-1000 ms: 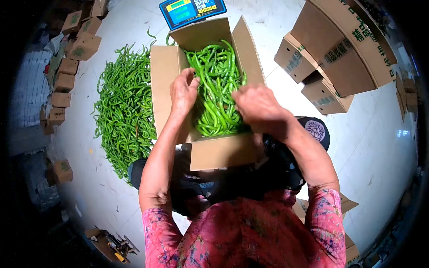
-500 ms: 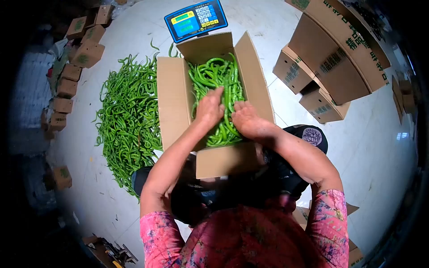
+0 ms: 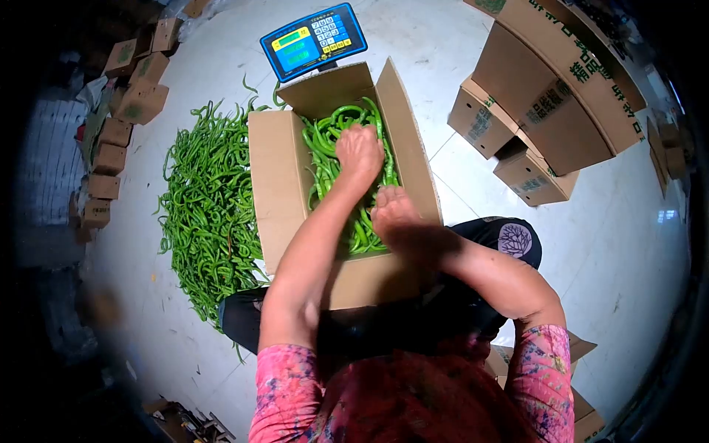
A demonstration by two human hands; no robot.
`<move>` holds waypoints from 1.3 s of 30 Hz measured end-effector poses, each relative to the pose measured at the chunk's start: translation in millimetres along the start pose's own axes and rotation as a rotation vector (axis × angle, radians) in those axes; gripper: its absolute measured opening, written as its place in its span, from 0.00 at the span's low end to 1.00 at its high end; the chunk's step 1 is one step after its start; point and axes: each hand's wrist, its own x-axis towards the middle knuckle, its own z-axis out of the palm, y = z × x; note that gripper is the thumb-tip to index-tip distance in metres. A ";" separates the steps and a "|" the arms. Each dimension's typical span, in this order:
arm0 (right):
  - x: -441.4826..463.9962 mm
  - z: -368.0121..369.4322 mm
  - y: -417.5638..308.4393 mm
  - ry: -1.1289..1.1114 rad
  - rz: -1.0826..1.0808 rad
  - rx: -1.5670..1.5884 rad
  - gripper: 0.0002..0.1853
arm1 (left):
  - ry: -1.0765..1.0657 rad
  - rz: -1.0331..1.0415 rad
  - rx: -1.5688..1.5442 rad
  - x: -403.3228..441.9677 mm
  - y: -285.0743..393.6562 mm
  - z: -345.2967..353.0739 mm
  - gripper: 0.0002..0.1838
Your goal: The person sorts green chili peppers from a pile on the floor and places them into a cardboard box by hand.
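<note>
An open cardboard box [image 3: 279, 170] stands in front of me with its flaps spread, filled with long, curved green chili peppers [image 3: 321, 136]. My left hand [image 3: 360, 151] is over the far middle of the box, its fingers curled down around peppers; the fingertips are hidden. Nearer to me, my right hand [image 3: 395, 213] lies along the right inner side, with bent fingers closed against peppers. How many peppers either hand grips cannot be seen.
A loose heap of green peppers [image 3: 210, 210] covers the floor left of the box. Behind the box stands a blue scale display [image 3: 314, 42]. Stacked cartons [image 3: 528, 96] rise at the right, and smaller boxes [image 3: 144, 102] line the left. My knees flank the box.
My left hand has moved away from me, deeper towards the far end of the box. My right hand has shifted slightly towards me. The view has moved a little.
</note>
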 end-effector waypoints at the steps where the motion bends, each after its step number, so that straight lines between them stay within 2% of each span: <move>1: -2.8 7.8 2.2 0.152 -0.005 0.021 0.12 | -0.029 0.001 0.075 4.4 1.4 4.8 0.10; 2: -5.1 14.9 3.7 0.303 -0.006 0.041 0.10 | -0.058 0.005 0.148 8.8 2.4 8.8 0.12; 5: -9.2 -14.9 4.5 0.031 -0.069 -0.039 0.10 | -0.086 -0.067 0.231 18.8 2.7 18.1 0.13; 8: -9.1 -11.6 0.5 -0.051 -0.049 -0.096 0.11 | -0.144 -0.313 0.044 31.2 -2.6 23.6 0.13; 11: -13.6 -20.5 -0.3 -0.087 -0.061 -0.172 0.09 | -0.121 -0.327 -0.155 29.9 -15.0 14.5 0.12; 13: -24.5 -22.5 12.9 0.353 -0.156 -0.080 0.08 | -0.108 -0.305 -0.307 28.5 -23.6 -4.3 0.11; 14: -27.8 -25.2 16.0 0.484 -0.182 -0.086 0.09 | -0.088 -0.298 -0.347 26.5 -25.6 -19.4 0.11; 16: -32.0 -34.4 19.3 0.663 -0.215 -0.153 0.10 | 0.016 -0.250 -0.719 27.3 -30.7 -42.8 0.11; 18: -26.6 -24.1 13.0 0.543 -0.196 -0.121 0.09 | 0.030 -0.264 -0.942 24.8 -23.7 -79.6 0.12; 20: -9.9 34.8 -3.9 0.206 -0.143 0.054 0.08 | 0.019 -0.258 -0.881 23.7 -23.8 -90.0 0.13; 22: -2.4 21.2 -6.0 0.002 -0.086 0.085 0.09 | -0.050 -0.277 -0.880 19.8 -16.3 -90.7 0.13; 23: -5.4 7.9 -4.1 -0.032 -0.053 0.035 0.09 | -0.066 -0.286 -0.904 19.4 -22.1 -76.6 0.13; 24: -8.3 -14.6 -0.7 -0.068 -0.018 -0.016 0.09 | -0.080 -0.344 -0.768 21.0 -33.7 -56.1 0.12; 26: -20.8 -18.3 9.1 0.220 -0.082 -0.100 0.09 | -0.139 -0.415 -0.816 21.3 -43.0 -31.2 0.11; 28: -17.1 -11.4 8.8 0.249 -0.072 -0.070 0.09 | -0.059 -0.446 -0.824 22.6 -39.0 -24.6 0.10; 31: -15.1 -13.8 8.0 0.115 -0.070 -0.021 0.10 | 0.026 -0.487 -0.884 31.6 -35.1 -20.7 0.11; 34: -6.8 1.0 0.1 0.113 -0.042 -0.049 0.10 | -0.009 -0.486 -0.632 43.6 -40.2 -7.0 0.12; 37: -2.3 -27.4 -0.3 -0.329 -0.032 0.029 0.13 | 0.011 -0.516 -0.538 55.0 -54.7 26.5 0.13; 38: -3.3 -33.2 0.3 -0.342 -0.047 -0.009 0.13 | 0.024 -0.547 -0.523 55.6 -55.7 37.3 0.14; 39: -4.1 -37.9 0.6 -0.356 -0.063 -0.045 0.13 | 0.052 -0.440 -0.373 55.0 -56.4 51.2 0.16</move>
